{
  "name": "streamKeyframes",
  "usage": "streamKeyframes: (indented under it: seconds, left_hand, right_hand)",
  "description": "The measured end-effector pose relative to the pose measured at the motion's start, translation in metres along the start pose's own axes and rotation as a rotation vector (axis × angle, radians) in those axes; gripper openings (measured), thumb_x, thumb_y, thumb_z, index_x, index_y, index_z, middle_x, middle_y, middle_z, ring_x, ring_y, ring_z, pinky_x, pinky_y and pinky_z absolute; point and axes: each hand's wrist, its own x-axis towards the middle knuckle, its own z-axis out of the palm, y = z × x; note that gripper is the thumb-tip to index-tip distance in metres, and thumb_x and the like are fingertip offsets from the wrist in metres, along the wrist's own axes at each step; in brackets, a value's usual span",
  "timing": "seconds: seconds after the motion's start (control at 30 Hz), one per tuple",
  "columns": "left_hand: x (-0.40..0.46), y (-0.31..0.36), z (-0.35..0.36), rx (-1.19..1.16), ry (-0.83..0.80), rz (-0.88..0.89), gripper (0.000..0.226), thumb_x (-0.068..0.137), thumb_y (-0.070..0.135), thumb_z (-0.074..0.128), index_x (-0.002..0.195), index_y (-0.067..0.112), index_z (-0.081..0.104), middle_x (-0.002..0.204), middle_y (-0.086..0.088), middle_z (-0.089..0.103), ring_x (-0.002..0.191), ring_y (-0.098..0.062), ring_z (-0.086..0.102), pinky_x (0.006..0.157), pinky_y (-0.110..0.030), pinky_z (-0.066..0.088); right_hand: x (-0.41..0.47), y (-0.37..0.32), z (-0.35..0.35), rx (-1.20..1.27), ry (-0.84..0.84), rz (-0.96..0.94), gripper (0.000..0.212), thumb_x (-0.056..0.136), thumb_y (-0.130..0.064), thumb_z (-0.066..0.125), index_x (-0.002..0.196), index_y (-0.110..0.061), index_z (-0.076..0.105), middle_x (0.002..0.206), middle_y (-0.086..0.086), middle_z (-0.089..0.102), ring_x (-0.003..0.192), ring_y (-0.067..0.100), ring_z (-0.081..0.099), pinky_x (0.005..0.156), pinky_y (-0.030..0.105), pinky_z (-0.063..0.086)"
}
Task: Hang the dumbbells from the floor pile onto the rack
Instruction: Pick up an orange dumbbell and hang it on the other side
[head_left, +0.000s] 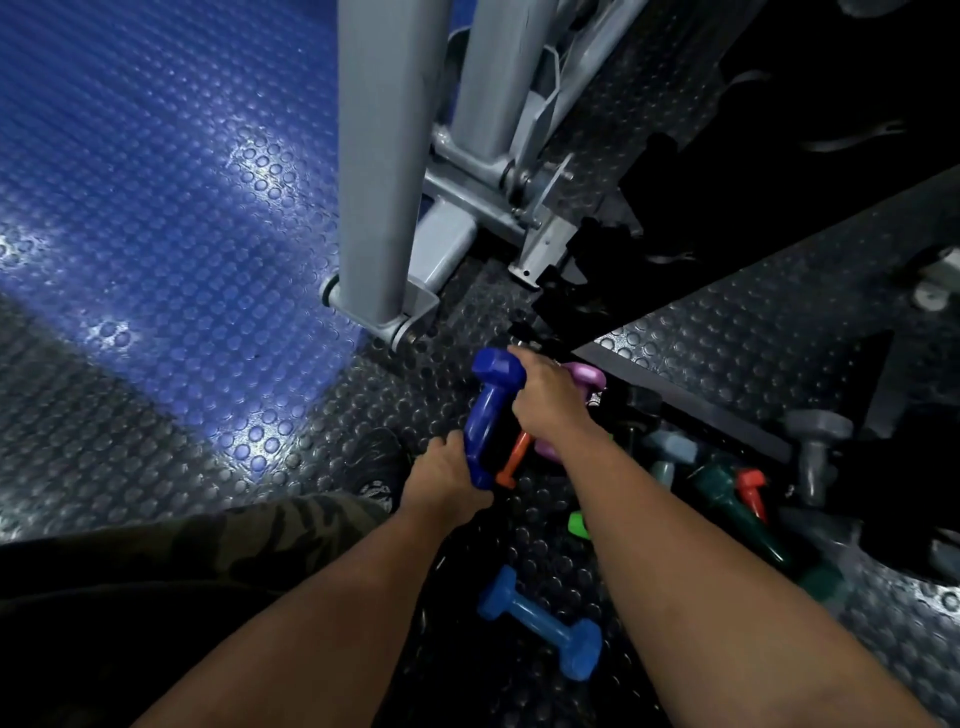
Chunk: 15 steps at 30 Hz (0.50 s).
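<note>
My left hand (444, 475) grips the lower end of a dark blue dumbbell (491, 410), which stands almost upright above the floor. My right hand (550, 402) sits beside that dumbbell's upper head, fingers curled around a purple dumbbell (588, 376) whose ends show above and below the hand. An orange dumbbell (511, 462) lies between my two hands. On the floor lie a lighter blue dumbbell (540, 623), a bright green one (577, 525), a dark green one (737, 506), a red one (751, 491) and grey ones (815, 447). The rack's pegs are not clearly visible.
A grey machine frame (384, 156) rises just beyond my hands, its foot on the studded floor (156, 208). A dark structure (779, 156) fills the upper right, deep in shadow. My shoe (379, 467) and camouflage trouser leg (234, 535) are at the lower left.
</note>
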Motion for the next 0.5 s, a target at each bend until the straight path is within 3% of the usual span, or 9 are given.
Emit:
streamKeyframes:
  seconds: [0.27, 0.43, 0.5]
  left_hand:
    - [-0.001, 0.0, 0.005, 0.089, 0.01, 0.068, 0.093, 0.067, 0.041, 0.09, 0.143, 0.021, 0.039, 0.13, -0.007, 0.05, 0.116, -0.031, 0.056, 0.097, -0.047, 0.055]
    - [0.007, -0.001, -0.01, 0.025, -0.049, 0.055, 0.08, 0.064, 0.037, 0.089, 0.133, 0.019, 0.052, 0.124, -0.008, 0.057, 0.108, -0.029, 0.061, 0.092, -0.038, 0.056]
    - [0.013, -0.003, -0.018, 0.014, -0.098, 0.047, 0.08, 0.06, 0.039, 0.091, 0.129, 0.019, 0.056, 0.125, -0.01, 0.059, 0.109, -0.029, 0.062, 0.094, -0.036, 0.055]
  right_hand:
    - [-0.006, 0.017, -0.01, 0.029, 0.04, 0.075, 0.064, 0.088, 0.001, 0.056, 0.147, -0.022, 0.052, 0.134, 0.015, 0.064, 0.121, 0.035, 0.062, 0.104, 0.039, 0.05]
    - [-0.013, 0.036, -0.013, 0.069, -0.063, 0.043, 0.077, 0.093, 0.001, 0.053, 0.161, -0.032, 0.038, 0.146, 0.009, 0.059, 0.127, 0.028, 0.062, 0.113, 0.039, 0.046]
    - [-0.019, 0.04, -0.008, 0.134, -0.041, 0.063, 0.076, 0.097, -0.003, 0.054, 0.163, -0.033, 0.034, 0.14, 0.01, 0.062, 0.113, 0.024, 0.067, 0.102, 0.032, 0.051]
